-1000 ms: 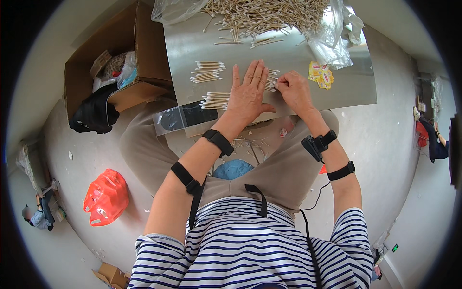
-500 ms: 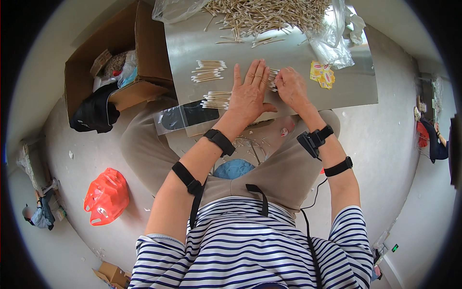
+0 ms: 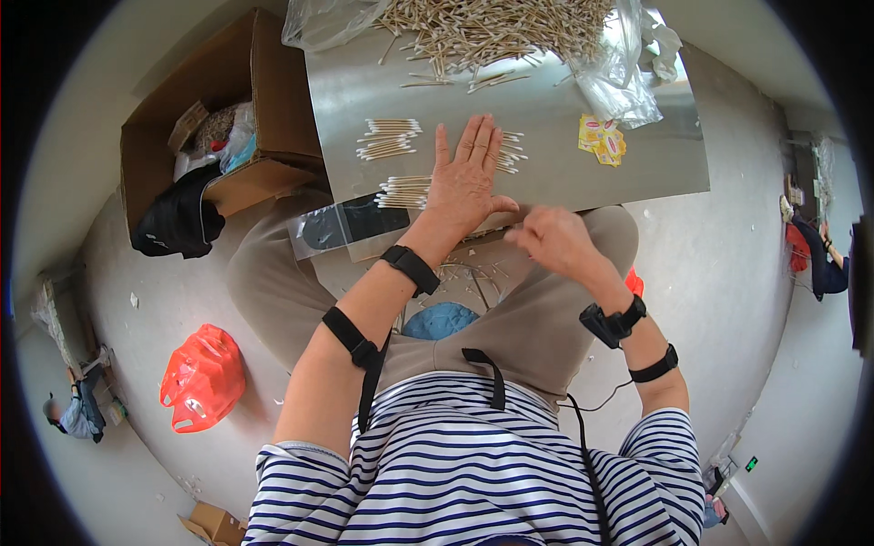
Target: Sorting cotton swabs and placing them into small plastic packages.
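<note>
Plainly, left hand, head view: the left hand (image 3: 462,187) lies palm down over the metal tabletop (image 3: 555,118), fingers extended, the index apart from the others, thumb out to the right; whether swabs lie beneath the palm, I cannot tell.
Right hand: the right hand (image 3: 551,238) is over the right thigh, just off the table's near edge, fingers curled inward and blurred; I cannot tell whether the fingertips pinch anything.
Swabs by the left hand: the right-hand swabs (image 3: 512,153) show just beside its fingers, partly covered; the lower-left bunch (image 3: 403,192) reaches the hand's left edge; the upper-left bunch (image 3: 389,139) lies apart from it.
Swab heap: a large heap (image 3: 496,32) spreads across the far part of the tabletop, with a few loose swabs (image 3: 498,81) at its near side.
Packets: yellow packets (image 3: 601,139) lie overlapping on the right, near a clear plastic bag (image 3: 624,96).
Pouch: a clear pouch (image 3: 337,229) lies at the near left edge.
Box: an open cardboard box (image 3: 287,109) stands left of the table.
</note>
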`<state>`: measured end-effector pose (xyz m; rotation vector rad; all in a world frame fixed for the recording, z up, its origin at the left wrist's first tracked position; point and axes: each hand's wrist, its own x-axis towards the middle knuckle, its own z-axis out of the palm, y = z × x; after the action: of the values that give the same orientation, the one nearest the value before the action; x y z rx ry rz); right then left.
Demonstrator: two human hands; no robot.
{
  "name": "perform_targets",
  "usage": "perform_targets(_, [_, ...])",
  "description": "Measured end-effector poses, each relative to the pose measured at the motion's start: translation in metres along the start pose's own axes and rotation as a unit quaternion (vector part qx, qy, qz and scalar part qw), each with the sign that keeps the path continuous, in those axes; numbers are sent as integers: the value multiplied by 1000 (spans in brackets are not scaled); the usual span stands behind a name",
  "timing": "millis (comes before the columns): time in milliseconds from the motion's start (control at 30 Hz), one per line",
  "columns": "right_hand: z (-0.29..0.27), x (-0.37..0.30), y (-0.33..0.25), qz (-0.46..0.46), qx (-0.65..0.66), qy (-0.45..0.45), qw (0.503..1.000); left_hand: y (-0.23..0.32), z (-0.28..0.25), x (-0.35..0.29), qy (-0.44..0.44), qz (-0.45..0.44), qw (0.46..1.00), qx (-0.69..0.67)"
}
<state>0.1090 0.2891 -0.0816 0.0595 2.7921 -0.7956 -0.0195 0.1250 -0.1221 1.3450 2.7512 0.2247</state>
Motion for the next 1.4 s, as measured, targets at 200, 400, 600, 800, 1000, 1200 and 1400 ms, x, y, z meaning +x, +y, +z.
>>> perform_targets(200, [1,18,-2,30,24,149,988,2,-1,1,5,-1,1000,-18])
perform_targets(400, [3,67,3,59,5,249,967,2,-4,1,15,2,998,-54])
perform_targets(600, [13,79,13,-24,-112,238,965,2,-1,1,33,4,998,-58])
perform_targets(800, [13,85,13,46,-114,223,967,1,-2,1,23,2,998,-63])
perform_targets(1000, [13,89,13,59,-115,227,965,1,-1,0,26,2,997,-66])
perform_targets(1200, [13,88,8,81,-17,306,948,2,-3,1,17,2,998,-66])
perform_targets(1400, [22,89,14,53,29,352,934,1,-2,1,23,0,998,-55])
